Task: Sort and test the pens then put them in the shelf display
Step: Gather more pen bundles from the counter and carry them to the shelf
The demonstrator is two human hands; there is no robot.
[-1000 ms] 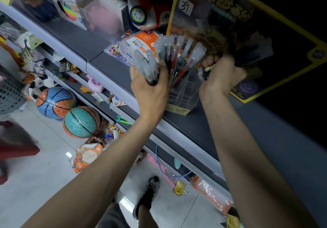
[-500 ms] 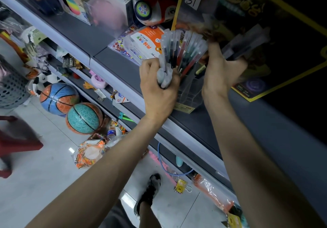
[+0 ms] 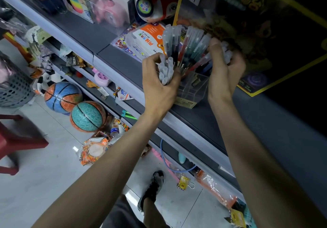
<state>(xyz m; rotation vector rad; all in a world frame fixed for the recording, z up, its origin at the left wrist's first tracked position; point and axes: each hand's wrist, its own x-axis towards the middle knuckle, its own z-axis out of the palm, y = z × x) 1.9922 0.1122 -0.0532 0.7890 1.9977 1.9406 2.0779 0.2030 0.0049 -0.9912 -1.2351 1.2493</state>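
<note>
pens in holder: many capped pens with frosted caps and dark, red and teal barrels; standing upright and fanned out, tips down in the holder
pen holder: clear plastic with compartments and a yellowish label on the front; stands on the shelf between the two hands
left bundle: handful of frosted-cap pens, caps up, just left of the holder, touching the standing pens
left hand: fingers and thumb curled tight round the left bundle; knuckles against the holder's left side
right bundle: a few frosted pens, blurred, count unclear; just right of the standing pens
right hand: fingers curled round the right bundle, thumb raised toward the standing pens
shelf: dark grey board with a pale front rail
orange pack: flat packet behind the holder, lying on the shelf
black box: large, yellow-edged, leaning behind the right hand; white tag reads 39
balls: two basketball-style balls on the floor, one blue-orange, one teal-orange, side by side
stool: red, at the left edge
basket: grey, perforated, far left
foot: dark shoe on the pale tile floor, below the arms
</note>
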